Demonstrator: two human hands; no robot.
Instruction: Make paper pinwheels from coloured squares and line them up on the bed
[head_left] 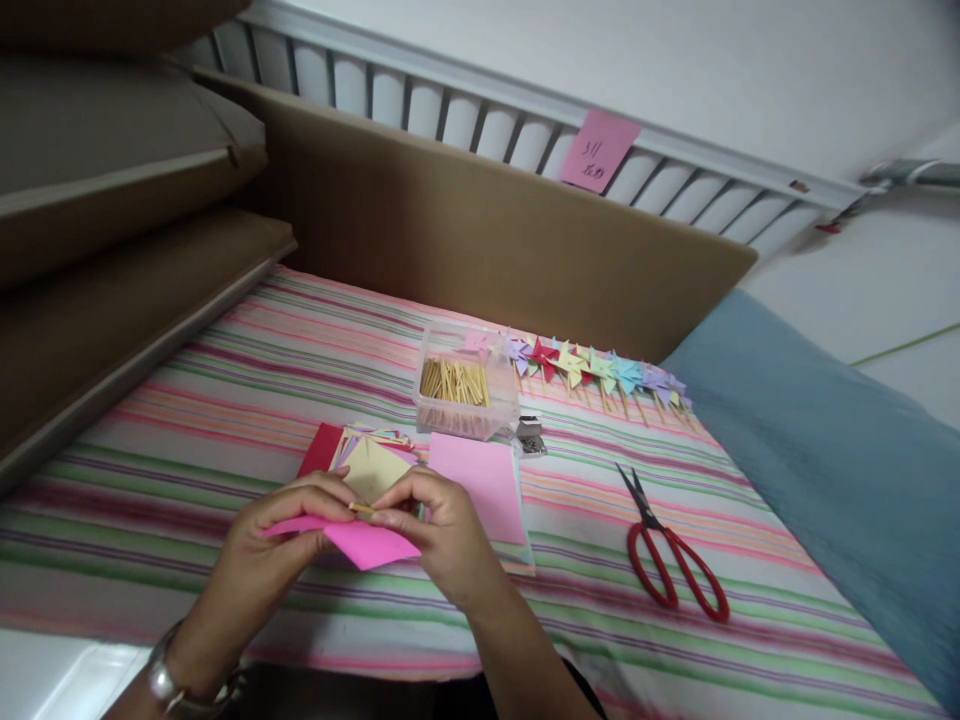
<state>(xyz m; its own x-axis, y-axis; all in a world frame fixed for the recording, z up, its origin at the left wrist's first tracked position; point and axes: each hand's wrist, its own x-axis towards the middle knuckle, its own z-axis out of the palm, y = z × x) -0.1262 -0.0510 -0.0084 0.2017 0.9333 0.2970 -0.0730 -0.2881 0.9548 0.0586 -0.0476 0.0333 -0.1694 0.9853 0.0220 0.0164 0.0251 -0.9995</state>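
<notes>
Bright pink paper (371,545), bent into a pinwheel-like shape, is held in front of me. My left hand (296,520) is closed on its left side, with thumb below and fingers above. A short wooden stick (361,510) lies at the paper's centre, pinched by the fingertips of my right hand (435,515). How the stick meets the paper is hidden by my fingers. Just behind my hands lie a cream paper sheet (375,468) and a red one (319,450). Beside my right hand is a stack of pink paper squares (480,485).
A clear plastic box (457,418) holds many wooden sticks (454,382). Several coloured paper pinwheels (574,366) lie in a row behind it. A small box of metal pins (531,437) sits nearby. Red-handled scissors (664,550) rest at right. A cardboard panel (450,230) stands along the back.
</notes>
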